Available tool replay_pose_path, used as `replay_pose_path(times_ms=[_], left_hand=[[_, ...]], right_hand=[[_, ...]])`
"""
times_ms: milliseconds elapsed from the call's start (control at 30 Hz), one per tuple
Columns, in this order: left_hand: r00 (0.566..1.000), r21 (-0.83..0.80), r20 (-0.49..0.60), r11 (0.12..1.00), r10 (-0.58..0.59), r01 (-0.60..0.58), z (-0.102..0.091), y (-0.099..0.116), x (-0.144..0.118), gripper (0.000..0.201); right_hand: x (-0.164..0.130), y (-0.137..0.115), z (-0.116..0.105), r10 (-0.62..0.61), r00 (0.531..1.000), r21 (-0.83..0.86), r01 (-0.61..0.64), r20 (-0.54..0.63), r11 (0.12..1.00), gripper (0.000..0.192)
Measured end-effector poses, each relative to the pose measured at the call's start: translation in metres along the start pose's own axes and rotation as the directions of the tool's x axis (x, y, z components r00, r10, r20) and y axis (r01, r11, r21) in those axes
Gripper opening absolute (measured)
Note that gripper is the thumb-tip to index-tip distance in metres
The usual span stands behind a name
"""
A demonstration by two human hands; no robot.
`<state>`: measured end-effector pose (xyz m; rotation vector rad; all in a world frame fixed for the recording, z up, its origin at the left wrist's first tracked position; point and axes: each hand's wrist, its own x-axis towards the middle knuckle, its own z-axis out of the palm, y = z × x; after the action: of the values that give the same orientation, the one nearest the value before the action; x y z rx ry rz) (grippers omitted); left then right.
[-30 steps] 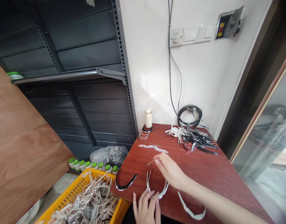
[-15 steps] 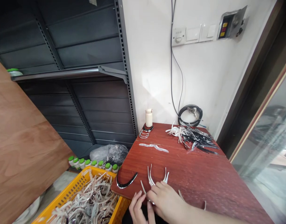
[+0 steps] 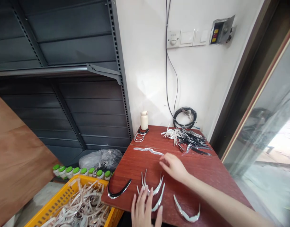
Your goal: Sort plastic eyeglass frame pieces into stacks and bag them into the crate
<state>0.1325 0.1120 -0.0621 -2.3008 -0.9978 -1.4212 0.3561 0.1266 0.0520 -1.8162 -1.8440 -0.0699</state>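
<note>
On a red-brown wooden table (image 3: 206, 176), my left hand (image 3: 145, 209) lies flat at the near edge, fingers spread, touching a pair of curved silver strips (image 3: 150, 189). My right hand (image 3: 174, 167) hovers over the table's middle, fingers loosely apart, holding nothing, close to a long wavy silver strip (image 3: 148, 150). A black-and-chrome curved piece (image 3: 117, 191) lies to the left. Another curved silver piece (image 3: 186, 212) lies near my right forearm.
A heap of black and white strips (image 3: 187, 138) sits at the table's far side, by a coiled black cable (image 3: 184, 116) and a small cream bottle (image 3: 144, 121). A yellow crate (image 3: 64, 197) of strips stands at the lower left, behind it green-capped bottles (image 3: 80, 171). Dark shelving (image 3: 64, 72) on the left.
My right hand lifted from the silver strips at the near edge and moved forward to the table's middle. The left hand spread flat on the strips. The camera turned slightly right.
</note>
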Motion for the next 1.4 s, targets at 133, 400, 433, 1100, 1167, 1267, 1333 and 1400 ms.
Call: replay_pose_path(times_ms=[133, 400, 433, 1100, 1167, 1267, 1333, 1400], left_hand=[[0.992, 0.102, 0.124, 0.994, 0.012, -0.025, 0.002, 0.003, 0.006, 0.045], [0.987, 0.092, 0.149, 0.992, 0.067, -0.081, 0.011, -0.006, 0.004, 0.045], [0.985, 0.073, 0.153, 0.993, 0.078, -0.090, 0.011, -0.007, 0.005, 0.045], [0.917, 0.193, 0.108, 0.913, -0.385, 0.360, -0.043, -0.065, 0.009, 0.044], [0.917, 0.228, 0.142, 0.914, -0.372, 0.335, -0.044, -0.074, 0.007, 0.042], [0.925, 0.247, 0.157, 0.920, -0.347, 0.303, -0.047, -0.078, 0.000, 0.040], [0.924, 0.251, 0.159, 0.919, -0.348, 0.303, -0.048, -0.078, -0.005, 0.040], [0.923, 0.240, 0.165, 0.922, -0.348, 0.304, -0.048, -0.077, -0.008, 0.041]], right_hand=[[0.033, 0.068, -0.006, 0.254, 0.949, -0.190, -0.288, -0.186, 0.938, 0.018], [0.047, 0.125, -0.006, 0.410, 0.848, -0.189, -0.487, -0.337, 0.853, 0.019], [0.047, 0.125, -0.007, 0.415, 0.834, -0.170, -0.498, -0.364, 0.851, 0.021], [0.105, -0.102, 0.017, -0.292, 0.926, 0.214, 0.243, 0.239, 0.946, 0.019], [0.117, -0.126, 0.034, -0.342, 0.879, 0.205, 0.286, 0.332, 0.936, 0.020], [0.127, -0.148, 0.061, -0.364, 0.804, 0.179, 0.317, 0.470, 0.931, 0.018], [0.127, -0.154, 0.077, -0.360, 0.765, 0.164, 0.324, 0.534, 0.932, 0.017], [0.121, -0.156, 0.090, -0.371, 0.744, 0.167, 0.337, 0.556, 0.927, 0.014]])
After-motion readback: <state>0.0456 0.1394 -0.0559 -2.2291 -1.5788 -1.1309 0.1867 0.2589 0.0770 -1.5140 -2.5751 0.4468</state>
